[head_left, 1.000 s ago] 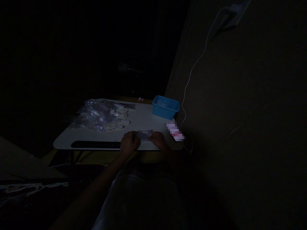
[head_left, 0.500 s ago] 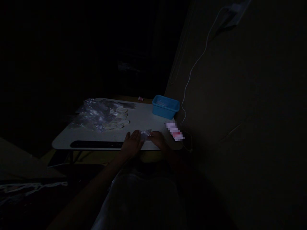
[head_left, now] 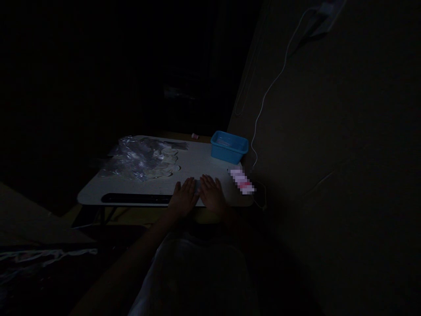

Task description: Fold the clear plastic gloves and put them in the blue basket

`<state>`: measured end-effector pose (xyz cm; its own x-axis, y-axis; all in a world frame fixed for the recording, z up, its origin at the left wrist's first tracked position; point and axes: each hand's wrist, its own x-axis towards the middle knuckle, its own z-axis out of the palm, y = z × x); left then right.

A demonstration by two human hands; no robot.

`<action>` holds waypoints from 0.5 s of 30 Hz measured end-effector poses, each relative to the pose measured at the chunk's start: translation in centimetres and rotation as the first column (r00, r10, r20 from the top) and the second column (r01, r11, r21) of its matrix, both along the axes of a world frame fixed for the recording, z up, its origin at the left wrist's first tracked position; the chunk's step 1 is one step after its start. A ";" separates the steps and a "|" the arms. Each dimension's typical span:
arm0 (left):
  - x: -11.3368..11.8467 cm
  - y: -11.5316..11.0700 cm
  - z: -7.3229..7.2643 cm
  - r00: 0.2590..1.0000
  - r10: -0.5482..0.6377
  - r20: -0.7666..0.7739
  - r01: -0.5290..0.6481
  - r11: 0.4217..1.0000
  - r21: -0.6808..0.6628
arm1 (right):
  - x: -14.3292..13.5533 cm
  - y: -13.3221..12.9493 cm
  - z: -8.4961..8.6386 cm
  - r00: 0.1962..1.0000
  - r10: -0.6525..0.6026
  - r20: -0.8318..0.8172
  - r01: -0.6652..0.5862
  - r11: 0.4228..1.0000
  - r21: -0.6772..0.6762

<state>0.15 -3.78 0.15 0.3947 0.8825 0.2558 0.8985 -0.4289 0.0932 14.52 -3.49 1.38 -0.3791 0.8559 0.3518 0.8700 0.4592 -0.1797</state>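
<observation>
My left hand (head_left: pixel 184 196) lies flat near the front edge of the white table (head_left: pixel 197 158), fingers stretched forward. Beside it my right hand (head_left: pixel 212 195) is also flat, its fingers spread a little. Between and under the two hands shows a small strip of clear plastic wrapping (head_left: pixel 198 186), mostly hidden by them. To the left on the table is a heap of crumpled clear plastic bags (head_left: pixel 138 156), with pale flat pieces (head_left: pixel 169 162) along its right side; the dim light hides what these are.
A blue plastic basket (head_left: pixel 228 153) stands at the back right. Near the right edge lies a blurred-out phone (head_left: pixel 241 181). A white cable (head_left: pixel 263 103) runs down the wall. A dark slot (head_left: pixel 136 198) lines the table front. Beyond the far edge sits a small pinkish cup-like object (head_left: pixel 195 136).
My right hand has gone from pinching the clear plastic to lying flat over it. My left hand stays flat. Less of the plastic shows now, and the view has shifted slightly.
</observation>
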 end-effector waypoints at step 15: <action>0.2 -0.2 0.5 0.998 0.006 -0.055 -0.008 0.999 -0.039 | -1.0 -0.1 0.4 0.994 0.057 0.090 -0.054 0.998 -0.037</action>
<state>0.37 -3.99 0.70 0.4013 0.8941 0.1988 0.9056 -0.4199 0.0606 13.57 -3.64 1.73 -0.4553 0.8437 0.2844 0.8567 0.5021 -0.1180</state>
